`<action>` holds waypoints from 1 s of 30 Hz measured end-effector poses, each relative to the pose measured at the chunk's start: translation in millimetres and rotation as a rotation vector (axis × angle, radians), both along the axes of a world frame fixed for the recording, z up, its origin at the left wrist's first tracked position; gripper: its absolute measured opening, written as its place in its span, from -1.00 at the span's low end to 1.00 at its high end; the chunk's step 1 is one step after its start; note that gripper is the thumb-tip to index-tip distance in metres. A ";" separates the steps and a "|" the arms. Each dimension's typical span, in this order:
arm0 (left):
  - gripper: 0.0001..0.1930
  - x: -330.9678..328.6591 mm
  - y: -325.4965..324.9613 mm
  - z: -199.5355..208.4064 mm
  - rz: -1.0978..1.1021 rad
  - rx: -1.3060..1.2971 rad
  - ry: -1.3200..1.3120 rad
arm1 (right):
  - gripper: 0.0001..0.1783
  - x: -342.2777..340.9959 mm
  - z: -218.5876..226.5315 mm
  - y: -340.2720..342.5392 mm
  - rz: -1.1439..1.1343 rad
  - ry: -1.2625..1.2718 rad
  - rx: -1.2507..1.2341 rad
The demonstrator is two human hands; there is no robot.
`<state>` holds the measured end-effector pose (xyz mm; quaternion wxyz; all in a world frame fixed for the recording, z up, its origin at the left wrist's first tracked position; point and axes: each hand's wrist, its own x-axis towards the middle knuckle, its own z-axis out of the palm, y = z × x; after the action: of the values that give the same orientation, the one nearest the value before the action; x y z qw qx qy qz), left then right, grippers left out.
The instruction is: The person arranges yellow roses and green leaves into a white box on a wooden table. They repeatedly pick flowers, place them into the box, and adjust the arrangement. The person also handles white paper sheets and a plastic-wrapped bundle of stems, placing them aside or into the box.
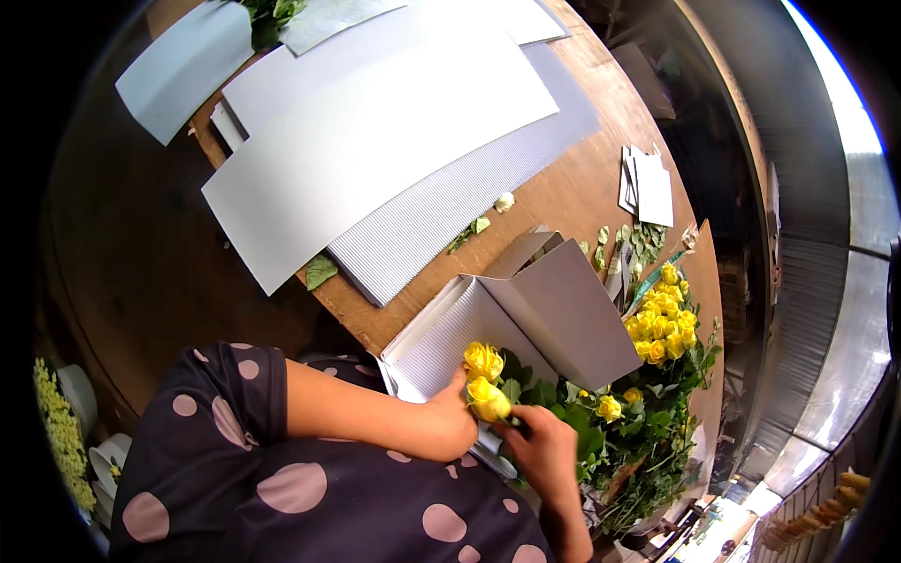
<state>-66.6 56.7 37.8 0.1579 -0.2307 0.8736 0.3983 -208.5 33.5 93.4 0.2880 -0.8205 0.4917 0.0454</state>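
Two yellow roses [486, 399] are held together over the near edge of the table. My left hand [452, 418] is closed at them from the left, its thumb up beside the blooms and its other fingers hidden. Just beneath the lower bloom, the fingers of my right hand [546, 448] pinch its stem. Behind the flowers lies a ribbed corrugated cardboard sheet [449, 338], next to a folded grey cardboard piece [574, 314] standing on the table. To the right rests a pile of leafy stems [610, 450], with a few yellow blooms among them.
A bunch of yellow roses [664, 324] lies at the table's right side. Large white sheets [375, 141] cover corrugated boards [450, 211] farther back. Small white cards [649, 190] and loose leaves [322, 271] are scattered on the wooden table [554, 202]. Pale flowers [61, 432] stand at far left.
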 end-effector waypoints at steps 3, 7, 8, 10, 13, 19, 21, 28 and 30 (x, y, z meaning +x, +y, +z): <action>-0.67 1.7 4.5 -0.4 0.047 -0.047 0.017 | -0.56 4.5 -38.9 5.3 -0.542 -0.166 0.418; -0.71 -4.6 16.5 1.7 0.163 -0.013 -0.030 | -0.40 2.7 -62.8 5.7 -0.342 0.020 0.359; -0.71 -3.1 16.0 6.6 0.196 0.057 -0.057 | -0.40 3.2 -65.8 8.8 -0.309 0.035 0.324; -0.68 0.3 16.8 16.2 0.114 -0.078 -0.031 | -0.40 6.7 -70.5 15.4 -0.248 0.063 0.256; -0.61 -10.9 29.4 8.5 0.129 -0.254 -0.070 | -0.46 9.3 -74.1 17.7 -0.217 0.035 0.316; -0.49 -14.8 42.4 -0.1 0.361 -0.396 -0.158 | -0.62 7.8 -73.0 14.7 0.004 0.068 0.314; -0.48 -12.6 42.6 3.4 0.397 -0.369 -0.170 | -0.66 6.5 -74.9 14.3 0.117 0.009 0.236; -0.52 -8.1 32.5 3.0 0.267 -0.688 -0.242 | -0.67 -9.1 -89.4 18.0 0.158 -0.067 0.110; -0.55 -6.1 35.0 -9.8 0.320 -0.640 -0.121 | -0.64 -11.2 -97.0 18.7 0.194 -0.008 0.145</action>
<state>-72.7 91.7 28.0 0.0649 -0.4255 0.8959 0.1099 -219.7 52.2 -3.6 0.3429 -0.8412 0.4045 0.1055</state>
